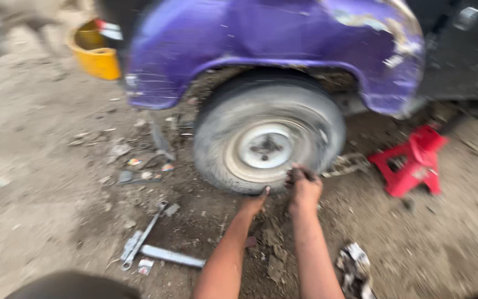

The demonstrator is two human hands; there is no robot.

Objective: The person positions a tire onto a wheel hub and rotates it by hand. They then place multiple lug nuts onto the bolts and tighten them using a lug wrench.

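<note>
A dusty tyre on a pale steel rim [266,145] sits under the purple wheel arch [272,44] of a vehicle. My left hand [254,202] reaches to the bottom edge of the tyre, fingers touching the rubber. My right hand [304,187] is beside it, curled fingers pressed against the lower right of the tyre. Both hands are dirty. The frame is blurred, and whether either hand grips something small I cannot tell.
A red jack stand [410,160] lies on the dirt to the right of the wheel. A metal wheel wrench [145,243] lies at lower left. A dirty rag [355,268] is at lower right. A yellow container [94,51] stands at upper left.
</note>
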